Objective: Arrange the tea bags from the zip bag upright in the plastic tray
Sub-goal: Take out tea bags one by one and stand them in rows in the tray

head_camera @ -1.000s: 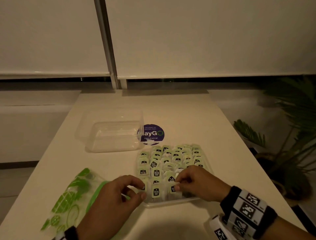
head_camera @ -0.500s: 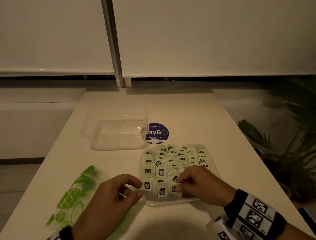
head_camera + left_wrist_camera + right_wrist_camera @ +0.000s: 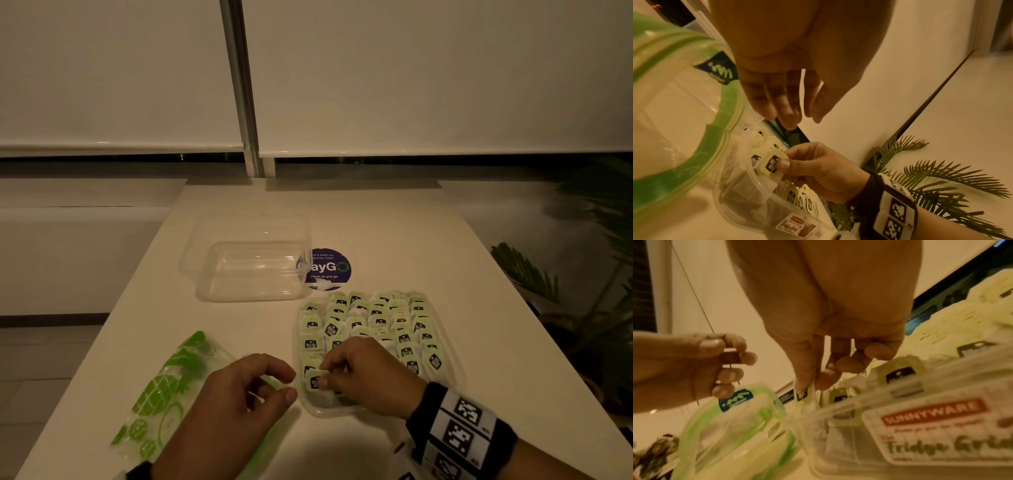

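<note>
A clear plastic tray [image 3: 329, 411] near the table's front holds several rows of upright pale green tea bags [image 3: 380, 320]. My right hand [image 3: 323, 378] pinches one tea bag [image 3: 313, 383] by its label at the tray's near left corner, which the left wrist view shows as thumb and fingers on the label [image 3: 770, 164]. My left hand [image 3: 287, 387] hovers just left of the tray with loosely curled fingers [image 3: 789, 112] and holds nothing. Under it lies the green-printed zip bag [image 3: 164, 387], its mouth open [image 3: 723, 113]; I see no tea bags inside.
A clear plastic container [image 3: 250, 263] stands behind the zip bag, beside a round purple sticker [image 3: 327, 269] on the table. Palm plants [image 3: 582, 308] stand off the table's right edge. Window blinds hang beyond the far edge.
My left hand has let go of the tea bag it pinched at the tray's near left corner and drawn back slightly. The right hand has shifted left and now pinches a tea bag there.
</note>
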Tool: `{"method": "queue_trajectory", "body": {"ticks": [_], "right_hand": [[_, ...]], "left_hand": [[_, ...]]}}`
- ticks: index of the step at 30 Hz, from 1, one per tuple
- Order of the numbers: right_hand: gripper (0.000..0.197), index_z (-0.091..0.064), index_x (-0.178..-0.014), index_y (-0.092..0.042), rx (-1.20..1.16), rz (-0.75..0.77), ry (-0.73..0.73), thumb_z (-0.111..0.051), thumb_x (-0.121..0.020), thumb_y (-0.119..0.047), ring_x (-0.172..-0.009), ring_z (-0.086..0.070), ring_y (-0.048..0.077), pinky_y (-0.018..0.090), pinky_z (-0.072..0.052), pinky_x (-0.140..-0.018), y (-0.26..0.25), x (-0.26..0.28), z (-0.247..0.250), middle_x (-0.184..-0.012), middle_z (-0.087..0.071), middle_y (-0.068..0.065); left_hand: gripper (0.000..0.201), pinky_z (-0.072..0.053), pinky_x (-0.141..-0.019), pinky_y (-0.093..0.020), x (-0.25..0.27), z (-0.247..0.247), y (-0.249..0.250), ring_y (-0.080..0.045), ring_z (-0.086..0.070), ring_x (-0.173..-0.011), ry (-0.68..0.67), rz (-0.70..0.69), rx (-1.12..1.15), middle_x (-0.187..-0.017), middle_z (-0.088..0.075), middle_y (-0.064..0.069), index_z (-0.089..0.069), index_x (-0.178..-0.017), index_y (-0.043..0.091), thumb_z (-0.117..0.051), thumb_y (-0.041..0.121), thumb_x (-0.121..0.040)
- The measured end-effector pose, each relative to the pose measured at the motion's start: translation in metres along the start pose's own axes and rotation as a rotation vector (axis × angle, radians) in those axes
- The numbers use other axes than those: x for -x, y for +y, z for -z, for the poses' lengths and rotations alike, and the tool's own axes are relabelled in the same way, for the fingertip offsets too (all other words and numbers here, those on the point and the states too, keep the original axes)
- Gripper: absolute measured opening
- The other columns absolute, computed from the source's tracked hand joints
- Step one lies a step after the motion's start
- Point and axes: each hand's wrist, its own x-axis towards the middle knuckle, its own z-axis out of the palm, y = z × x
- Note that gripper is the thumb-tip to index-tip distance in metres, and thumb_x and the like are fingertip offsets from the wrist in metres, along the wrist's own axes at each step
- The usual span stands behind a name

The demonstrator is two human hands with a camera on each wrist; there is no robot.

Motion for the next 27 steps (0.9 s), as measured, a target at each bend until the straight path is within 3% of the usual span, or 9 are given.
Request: {"method": "queue_trajectory", "body": {"ticks": [2,5,8,12,14,17,19,22,27], "right_hand": [[0.013,-0.076,-0.090,-0.023,0.062,0.017,0.015,-0.070,-0.087,-0.034,-0.067,-0.062,0.010,0.016,-0.044,-0.063,-0.001,-0.002,-0.003,-0.074,-0.069,0.001],[0.023,-0.073,-0.104,-0.027,0.196,0.049,0.091,-0.071,-0.085,-0.039,-0.076,-0.061,0.010,0.014,-0.035,-0.064,-0.008,-0.001,-0.002,-0.078,-0.068,-0.005],[0.033,-0.069,-0.114,-0.030,0.222,0.052,0.176,-0.072,-0.083,-0.040,-0.081,-0.060,0.008,0.019,-0.041,-0.071,-0.010,-0.001,0.002,-0.086,-0.067,-0.005],[0.022,-0.072,-0.106,-0.028,0.217,0.040,0.212,-0.072,-0.085,-0.033,-0.079,-0.063,0.004,0.015,-0.046,-0.071,-0.008,0.002,0.008,-0.084,-0.070,-0.007],[0.022,-0.071,-0.107,-0.028,0.200,0.030,0.177,-0.072,-0.085,-0.032,-0.077,-0.064,0.004,0.019,-0.049,-0.074,-0.008,0.003,0.007,-0.083,-0.071,-0.007],[0.017,-0.073,-0.101,-0.026,0.192,0.022,0.110,-0.073,-0.085,-0.026,-0.074,-0.064,0.003,0.013,-0.047,-0.069,-0.011,0.003,0.001,-0.079,-0.070,-0.008],[0.008,-0.073,-0.091,-0.022,0.256,0.024,0.089,-0.072,-0.084,-0.024,-0.075,-0.065,0.006,0.021,-0.050,-0.073,-0.010,0.004,-0.002,-0.077,-0.070,-0.005],[0.011,-0.074,-0.092,-0.021,0.310,-0.001,0.073,-0.074,-0.081,-0.025,-0.075,-0.065,0.008,0.025,-0.052,-0.074,-0.010,0.007,-0.003,-0.077,-0.070,-0.003],[0.016,-0.073,-0.094,-0.021,0.304,-0.001,0.081,-0.077,-0.079,-0.025,-0.071,-0.064,0.004,0.008,-0.040,-0.063,-0.013,0.005,-0.003,-0.075,-0.070,-0.005]], "left_hand": [[0.024,-0.046,-0.061,-0.018,0.000,0.001,0.000,-0.003,-0.054,-0.055,0.007,-0.010,-0.005,-0.063,-0.064,0.002,-0.070,-0.082,0.040,-0.077,0.017,-0.077],[0.024,-0.048,-0.062,-0.020,0.002,0.005,0.003,-0.006,-0.056,-0.056,0.034,-0.047,0.002,-0.065,-0.065,0.001,-0.070,-0.082,0.038,-0.077,0.015,-0.077],[0.024,-0.047,-0.062,-0.015,0.003,0.020,0.007,-0.010,-0.059,-0.059,0.070,-0.080,0.004,-0.065,-0.065,-0.003,-0.071,-0.085,0.036,-0.076,0.014,-0.078],[0.022,-0.053,-0.067,-0.022,-0.001,0.057,-0.002,-0.018,-0.068,-0.068,0.186,-0.081,0.016,-0.072,-0.071,-0.007,-0.072,-0.087,0.032,-0.074,0.011,-0.080],[0.021,-0.053,-0.065,-0.024,-0.004,0.075,-0.010,-0.019,-0.069,-0.069,0.258,-0.052,0.024,-0.074,-0.073,-0.006,-0.073,-0.084,0.032,-0.073,0.011,-0.080],[0.019,-0.052,-0.062,-0.032,-0.003,0.091,-0.024,-0.022,-0.069,-0.069,0.320,-0.004,0.049,-0.074,-0.074,-0.007,-0.073,-0.081,0.032,-0.072,0.013,-0.081],[0.021,-0.050,-0.055,-0.030,-0.001,0.093,-0.030,-0.020,-0.069,-0.068,0.325,0.017,0.068,-0.073,-0.074,-0.007,-0.073,-0.077,0.032,-0.072,0.011,-0.081],[0.021,-0.048,-0.055,-0.021,0.003,0.088,-0.035,-0.016,-0.067,-0.063,0.300,0.021,0.074,-0.068,-0.072,-0.009,-0.074,-0.077,0.029,-0.072,0.008,-0.080],[0.021,-0.043,-0.051,-0.013,0.002,0.086,-0.040,-0.016,-0.063,-0.059,0.285,0.002,0.038,-0.066,-0.067,-0.019,-0.073,-0.079,0.030,-0.073,0.010,-0.081]]}}
